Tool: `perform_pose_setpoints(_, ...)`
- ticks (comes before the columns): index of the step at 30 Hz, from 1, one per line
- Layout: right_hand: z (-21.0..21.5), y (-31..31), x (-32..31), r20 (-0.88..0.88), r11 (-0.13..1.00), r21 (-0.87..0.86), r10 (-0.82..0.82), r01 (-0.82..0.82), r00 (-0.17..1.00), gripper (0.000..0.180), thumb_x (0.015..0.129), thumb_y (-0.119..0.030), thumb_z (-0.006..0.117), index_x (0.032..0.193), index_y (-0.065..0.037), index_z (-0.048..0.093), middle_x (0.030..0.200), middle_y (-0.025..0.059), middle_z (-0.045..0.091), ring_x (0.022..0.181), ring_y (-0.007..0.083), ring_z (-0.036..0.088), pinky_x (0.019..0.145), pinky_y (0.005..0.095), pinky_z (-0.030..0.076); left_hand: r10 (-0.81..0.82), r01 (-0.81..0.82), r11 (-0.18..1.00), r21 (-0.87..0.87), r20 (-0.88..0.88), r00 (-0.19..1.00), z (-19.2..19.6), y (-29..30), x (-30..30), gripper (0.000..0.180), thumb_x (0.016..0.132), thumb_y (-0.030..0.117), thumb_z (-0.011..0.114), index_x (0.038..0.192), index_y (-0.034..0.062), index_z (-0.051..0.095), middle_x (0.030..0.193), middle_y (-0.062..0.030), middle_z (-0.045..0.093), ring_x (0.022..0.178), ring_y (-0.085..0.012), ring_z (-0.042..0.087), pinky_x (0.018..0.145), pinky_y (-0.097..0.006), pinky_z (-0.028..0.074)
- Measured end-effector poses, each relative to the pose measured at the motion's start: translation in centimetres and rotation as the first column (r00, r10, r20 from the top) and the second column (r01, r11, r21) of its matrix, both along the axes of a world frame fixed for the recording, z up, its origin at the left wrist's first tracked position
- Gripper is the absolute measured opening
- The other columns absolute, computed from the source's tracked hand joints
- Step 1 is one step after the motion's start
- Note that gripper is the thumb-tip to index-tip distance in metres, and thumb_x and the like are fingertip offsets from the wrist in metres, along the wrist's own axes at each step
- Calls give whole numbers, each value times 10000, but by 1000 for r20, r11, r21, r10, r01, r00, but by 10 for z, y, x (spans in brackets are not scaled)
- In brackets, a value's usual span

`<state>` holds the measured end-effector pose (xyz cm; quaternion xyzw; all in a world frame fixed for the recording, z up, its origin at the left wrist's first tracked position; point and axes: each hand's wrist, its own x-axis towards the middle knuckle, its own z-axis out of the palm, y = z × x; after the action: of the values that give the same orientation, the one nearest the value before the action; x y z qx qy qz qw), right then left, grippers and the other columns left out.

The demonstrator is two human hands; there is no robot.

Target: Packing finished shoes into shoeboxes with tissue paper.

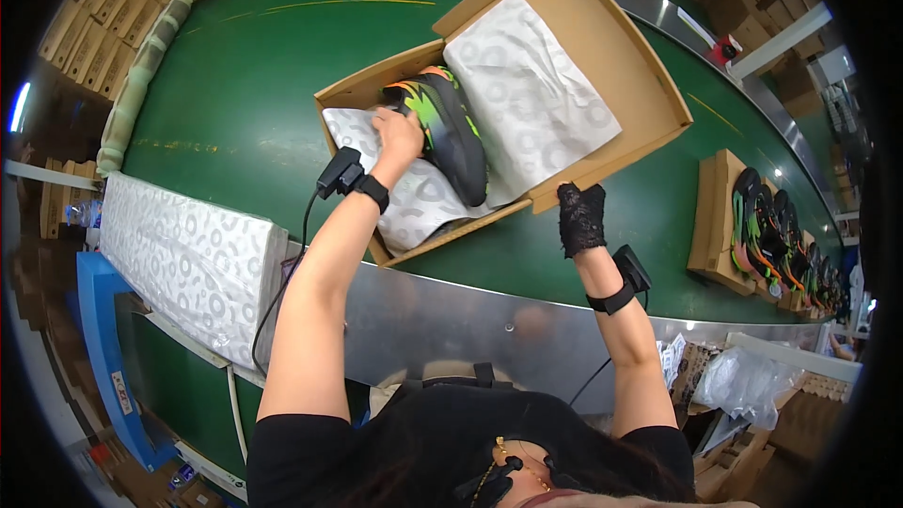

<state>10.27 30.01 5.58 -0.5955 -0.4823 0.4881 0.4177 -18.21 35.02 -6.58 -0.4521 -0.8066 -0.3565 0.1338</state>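
Observation:
An open cardboard shoe box (pixel 649 85) lies on the green conveyor belt (pixel 245 94), lined with white patterned tissue paper (pixel 527 85). A black shoe with green and orange markings (pixel 451 127) lies inside it. My left hand (pixel 400 136) presses on the tissue and the shoe's heel side inside the box. My right hand (pixel 580 216), in a black lace glove, rests at the box's near right corner. Each wrist carries a black strapped device.
A stack of white patterned tissue sheets (pixel 188 259) lies at my left on the metal table edge. Further right on the belt, another box lid (pixel 715 216) carries several similar shoes (pixel 762 230). Cardboard cartons (pixel 94 19) stand piled beyond the belt.

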Motion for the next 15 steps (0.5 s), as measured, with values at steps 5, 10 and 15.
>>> perform_pose_setpoints(5,-5,-34,57,400,892,447,-126,-73,908,317,704,-33,523,1009,12,450,834,134,539,766,262,535,688,328,430,-339,570,799,193,927,160,111,-62,63,398,857,224,472,1107,-83,430,1022,-194,515,819,-239,584,670,-304,494)
perform_pose_setpoints(10,-11,-59,76,786,621,581,-263,-526,559,484,699,-9,515,1165,-128,455,1267,144,380,1138,312,383,840,461,300,-233,165,964,207,959,162,96,-130,34,601,878,464,353,1185,-51,388,1065,-152,505,898,-211,533,723,-305,445)
perform_pose_setpoints(15,-37,-82,75,955,618,297,-180,-728,236,534,727,-28,473,1197,-281,439,1288,116,361,1137,332,379,807,546,274,-167,350,937,3,883,438,69,-140,97,627,860,502,325,952,-84,529,866,-196,564,841,-251,531,711,-375,412)
